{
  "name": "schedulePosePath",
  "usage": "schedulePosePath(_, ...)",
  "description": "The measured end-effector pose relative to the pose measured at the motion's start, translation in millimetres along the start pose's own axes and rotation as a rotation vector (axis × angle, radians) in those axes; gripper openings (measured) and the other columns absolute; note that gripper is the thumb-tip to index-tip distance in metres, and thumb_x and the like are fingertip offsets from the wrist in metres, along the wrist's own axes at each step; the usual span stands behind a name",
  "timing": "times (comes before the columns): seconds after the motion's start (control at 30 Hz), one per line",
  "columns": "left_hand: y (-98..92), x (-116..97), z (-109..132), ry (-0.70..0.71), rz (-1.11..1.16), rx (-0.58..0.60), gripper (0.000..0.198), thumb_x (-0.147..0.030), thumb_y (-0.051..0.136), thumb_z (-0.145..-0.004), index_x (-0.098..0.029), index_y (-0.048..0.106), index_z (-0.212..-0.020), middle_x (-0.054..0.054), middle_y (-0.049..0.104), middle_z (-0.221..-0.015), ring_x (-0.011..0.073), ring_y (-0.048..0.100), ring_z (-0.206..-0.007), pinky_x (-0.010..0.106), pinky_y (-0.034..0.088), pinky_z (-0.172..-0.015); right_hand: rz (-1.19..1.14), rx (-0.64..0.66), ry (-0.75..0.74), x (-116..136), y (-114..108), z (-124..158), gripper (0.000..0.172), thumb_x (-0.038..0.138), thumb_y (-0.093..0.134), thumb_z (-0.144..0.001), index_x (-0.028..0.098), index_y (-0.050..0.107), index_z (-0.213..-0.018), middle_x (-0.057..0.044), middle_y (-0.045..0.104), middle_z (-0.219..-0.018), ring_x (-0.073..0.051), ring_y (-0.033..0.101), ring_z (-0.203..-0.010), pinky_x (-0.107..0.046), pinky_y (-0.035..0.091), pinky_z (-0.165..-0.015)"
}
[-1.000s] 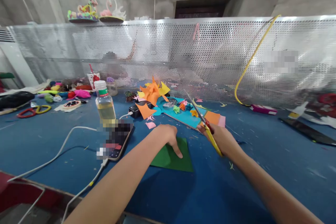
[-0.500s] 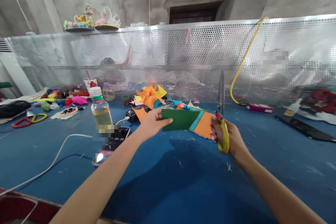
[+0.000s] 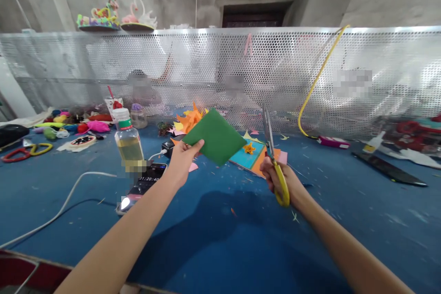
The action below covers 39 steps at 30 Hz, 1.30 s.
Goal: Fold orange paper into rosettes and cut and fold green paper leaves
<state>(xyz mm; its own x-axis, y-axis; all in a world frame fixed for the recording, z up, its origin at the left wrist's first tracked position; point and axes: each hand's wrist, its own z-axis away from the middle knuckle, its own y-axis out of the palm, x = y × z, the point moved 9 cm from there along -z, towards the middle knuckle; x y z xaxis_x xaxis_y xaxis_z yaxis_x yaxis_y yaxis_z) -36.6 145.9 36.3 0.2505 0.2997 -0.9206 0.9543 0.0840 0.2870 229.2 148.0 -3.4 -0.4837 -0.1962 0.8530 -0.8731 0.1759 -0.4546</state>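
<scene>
Between thumb and fingers, my left hand pinches one corner of a green paper sheet, held up above the table with its face toward me. My right hand grips yellow-handled scissors, blades together and pointing upward, apart from the paper. Behind and between the hands lie blue paper and orange paper, with a small orange star on the blue. A pile of orange paper cut-outs is partly hidden behind the green sheet.
A bottle of yellowish liquid and a phone with a white cable stand left of my left arm. Red-and-yellow scissors lie far left. A black flat object is at right. A perforated metal screen runs behind.
The green paper has turned from a slanted, narrow view to a diamond facing me. My right hand and scissors have shifted left, and the orange star now shows.
</scene>
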Motion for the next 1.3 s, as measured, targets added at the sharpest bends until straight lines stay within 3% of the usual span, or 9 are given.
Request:
schedulePosePath(0.1,-16.0,8,-4,-0.015,0.120,-0.107,0.032,-0.030,0.079,-0.058,-0.016,0.063,-0.082,0.000,0.067,-0.078,0.0072,0.057,-0.061,0.018,0.042,-0.051,-0.169,0.114,0.087,-3,15,4,0.057,0.075,0.034,-0.072,0.020,0.047,-0.068,0.007,0.038,-0.049,-0.007,0.035,-0.031,-0.023,0.035,-0.030)
schedulePosePath(0.2,-18.1,14,-1,-0.071,0.222,-0.126,0.028,-0.025,0.080,-0.056,-0.016,0.063,-0.077,-0.001,0.066,-0.074,0.0055,0.055,-0.055,0.017,0.039,-0.046,-0.294,0.198,0.148,-4,26,9,0.057,0.076,0.037,-0.070,0.020,0.047,-0.068,0.008,0.036,-0.046,-0.007,0.033,-0.029,-0.022,0.033,-0.029)
schedulePosePath(0.37,0.2,16,16,-0.185,0.314,-0.081,0.020,-0.011,0.074,-0.061,-0.015,0.066,-0.079,0.002,0.068,-0.081,0.0086,0.061,-0.065,0.020,0.050,-0.060,-0.464,0.313,0.199,3,36,20,0.055,0.075,0.040,-0.070,0.021,0.046,-0.070,0.006,0.043,-0.050,-0.009,0.040,-0.033,-0.024,0.037,-0.033)
schedulePosePath(0.5,15.4,16,27,-0.231,0.317,-0.052,0.018,-0.011,0.077,-0.059,-0.012,0.066,-0.073,0.001,0.066,-0.069,0.0078,0.059,-0.056,0.018,0.044,-0.047,-0.566,0.367,0.212,12,41,31,0.049,0.070,0.047,-0.070,0.022,0.044,-0.075,0.006,0.046,-0.057,-0.008,0.041,-0.036,-0.024,0.038,-0.036)
schedulePosePath(0.63,19.8,14,32,-0.201,0.354,-0.075,0.018,-0.010,0.077,-0.059,-0.012,0.063,-0.070,-0.003,0.063,-0.061,0.0047,0.055,-0.049,0.015,0.041,-0.044,-0.631,0.386,0.171,18,50,43,0.049,0.070,0.049,-0.069,0.022,0.043,-0.076,0.006,0.043,-0.057,-0.008,0.039,-0.037,-0.023,0.037,-0.035)
schedulePosePath(0.87,23.5,7,41,-0.194,0.447,-0.116,0.016,-0.008,0.066,-0.069,-0.014,0.061,-0.082,0.002,0.068,-0.078,0.0102,0.063,-0.063,0.024,0.053,-0.063,-0.696,0.361,0.045,29,55,59,0.061,0.078,0.039,-0.068,0.021,0.049,-0.087,0.003,0.045,-0.063,-0.010,0.042,-0.043,-0.026,0.038,-0.039)
schedulePosePath(1.0,26.1,8,44,-0.211,0.458,-0.107,0.009,-0.019,0.058,-0.077,-0.014,0.061,-0.084,0.004,0.066,-0.079,0.0106,0.059,-0.058,0.023,0.049,-0.051,-0.664,0.398,0.032,38,57,67,0.064,0.078,0.050,-0.060,0.021,0.052,-0.088,0.001,0.044,-0.069,-0.009,0.038,-0.044,-0.027,0.035,-0.038)
schedulePosePath(1.13,19.9,2,42,-0.129,0.449,-0.123,0.010,-0.020,0.067,-0.071,-0.016,0.059,-0.073,-0.003,0.058,-0.061,0.0059,0.052,-0.047,0.018,0.040,-0.043,-0.635,0.423,0.031,42,61,72,0.067,0.079,0.051,-0.059,0.021,0.053,-0.092,0.000,0.044,-0.074,-0.009,0.038,-0.046,-0.027,0.036,-0.039)
schedulePosePath(1.3,17.7,-15,41,-0.011,0.421,-0.114,0.020,-0.018,0.072,-0.065,-0.017,0.060,-0.080,-0.001,0.065,-0.077,0.0107,0.063,-0.064,0.020,0.046,-0.053,-0.595,0.424,-0.003,41,62,72,0.071,0.082,0.040,-0.064,0.019,0.049,-0.096,0.001,0.041,-0.075,-0.008,0.038,-0.046,-0.027,0.037,-0.040)
